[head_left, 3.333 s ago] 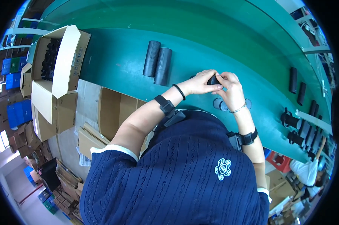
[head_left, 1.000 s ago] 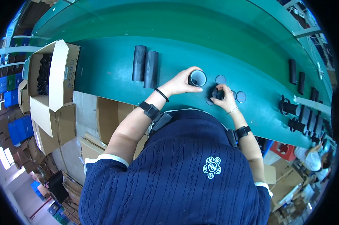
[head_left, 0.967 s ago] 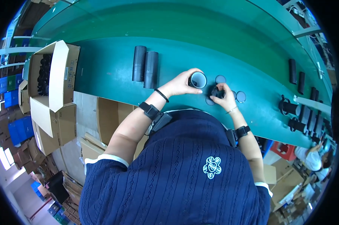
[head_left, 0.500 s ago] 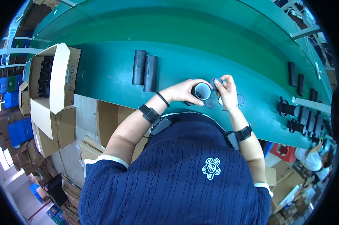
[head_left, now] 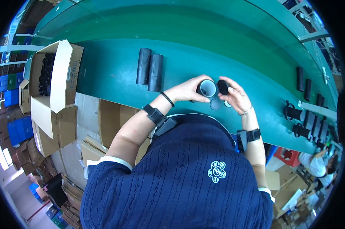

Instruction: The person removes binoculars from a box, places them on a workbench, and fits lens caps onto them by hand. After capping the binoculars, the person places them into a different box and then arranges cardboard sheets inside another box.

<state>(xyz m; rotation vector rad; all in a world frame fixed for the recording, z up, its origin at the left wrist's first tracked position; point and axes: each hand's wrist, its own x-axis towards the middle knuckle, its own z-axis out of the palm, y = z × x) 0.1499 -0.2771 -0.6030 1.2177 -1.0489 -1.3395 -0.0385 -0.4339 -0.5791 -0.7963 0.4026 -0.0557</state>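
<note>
Green and curved by the lens, a long conveyor belt (head_left: 103, 72) runs across the upper half of the view, with a person in a dark blue knitted top leaning over its near edge. Their left hand (head_left: 185, 91) is wrapped around a short black tube (head_left: 207, 88), held just above the belt with its open end facing up. The right hand (head_left: 237, 97) pinches a small black round cap (head_left: 222, 87) between thumb and fingers, just beside the tube's rim — whether cap and rim touch cannot be told. Below the tube, a second dark round cap (head_left: 215, 104) lies flat on the belt between the two hands.

Two longer black cylinders (head_left: 150, 71) lie side by side to the left, touching each other. An open cardboard box (head_left: 61, 76) of dark parts stands off the belt's left end — more cartons below it. Far right, several black tubes (head_left: 304, 79) and fittings rest along the belt's edge.
</note>
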